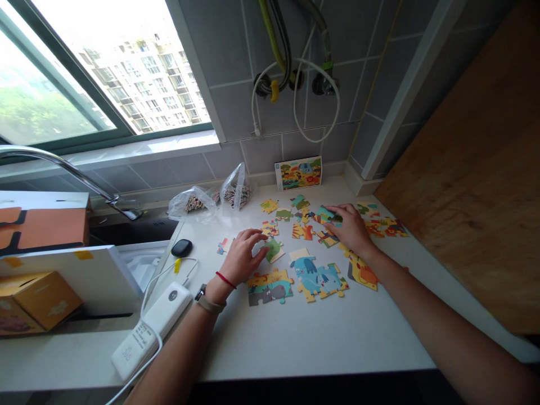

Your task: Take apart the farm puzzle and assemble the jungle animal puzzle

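Note:
Colourful jigsaw pieces (295, 216) lie scattered on a white counter (320, 332). My left hand (243, 256) rests on the counter, fingers curled over a green piece (274, 249). My right hand (351, 226) lies further right, its fingertips pinching a teal piece (325, 214). In front of the hands sit joined sections: a blue elephant section (318, 277), a grey hippo section (269, 286) and a yellow-orange section (363, 271). The picture card (298, 172) of the finished puzzle leans on the tiled wall.
Two clear plastic bags (213, 199) lie near the back wall. A white power bank (152, 329) with cable and a small black object (181, 247) sit left of the pieces. Boxes (46, 281) and a tap (71, 174) fill the left side. A wooden panel (472, 169) bounds the right.

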Demonstrator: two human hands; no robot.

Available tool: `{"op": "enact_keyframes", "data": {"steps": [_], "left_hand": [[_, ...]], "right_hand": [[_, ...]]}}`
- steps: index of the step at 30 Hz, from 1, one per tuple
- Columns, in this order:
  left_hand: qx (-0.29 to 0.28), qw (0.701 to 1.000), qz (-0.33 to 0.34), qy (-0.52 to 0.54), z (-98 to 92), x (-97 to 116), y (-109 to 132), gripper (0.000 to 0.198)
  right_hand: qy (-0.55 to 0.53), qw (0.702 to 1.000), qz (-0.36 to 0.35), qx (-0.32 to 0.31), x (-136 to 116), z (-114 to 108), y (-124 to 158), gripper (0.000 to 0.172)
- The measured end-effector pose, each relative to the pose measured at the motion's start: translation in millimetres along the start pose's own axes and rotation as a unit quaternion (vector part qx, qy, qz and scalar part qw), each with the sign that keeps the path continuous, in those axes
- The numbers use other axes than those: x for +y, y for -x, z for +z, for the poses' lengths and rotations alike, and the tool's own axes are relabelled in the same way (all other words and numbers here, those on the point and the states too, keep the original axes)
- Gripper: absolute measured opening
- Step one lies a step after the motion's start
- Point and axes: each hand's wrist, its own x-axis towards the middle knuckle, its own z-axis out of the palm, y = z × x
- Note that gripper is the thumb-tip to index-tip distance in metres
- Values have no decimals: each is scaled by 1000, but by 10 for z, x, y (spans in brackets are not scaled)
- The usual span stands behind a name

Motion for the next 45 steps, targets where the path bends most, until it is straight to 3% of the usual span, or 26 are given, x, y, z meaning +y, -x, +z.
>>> {"op": "enact_keyframes", "data": {"steps": [3, 6, 11, 13, 16, 20, 25, 32, 36, 40, 45], "left_hand": [[-5, 1000, 0, 7, -8, 10, 6, 21], [-31, 1000, -3, -1, -35, 23, 15, 28], [-132, 990, -34, -35, -73, -5, 44, 96], [-150, 987, -39, -46, -67, -37, 52, 109], [-153, 985, -48, -57, -33, -88, 60, 114], [-158, 984, -68, -50, 18, -116, 64, 107], [-141, 986, -80, -27, 34, -123, 73, 105], [-116, 990, -83, -6, 111, -179, 105, 101], [-95, 991, -92, 18, 125, -159, 96, 96], [-117, 987, -109, 19, 103, -108, 75, 97], [-116, 987, -111, 24, 110, -102, 73, 100]], "right_hand": [[-74, 996, -20, 38, -103, -45, 9, 30], [-156, 986, -7, 49, -257, -113, 38, 29], [-294, 955, 13, -26, -572, -141, 185, 34], [-343, 936, 12, -76, -695, -96, 275, 35], [-392, 908, 30, -145, -868, 14, 436, 33], [-437, 867, 38, -238, -1095, 135, 690, 26], [-442, 836, 12, -324, -1407, 96, 972, 14], [-402, 850, -27, -338, -1687, 162, 1207, 14], [-345, 881, -96, -310, -1690, 252, 1292, 17], [-284, 910, -167, -253, -1658, 230, 1277, 20], [-217, 913, -248, -240, -1627, 135, 1226, 25]]}}
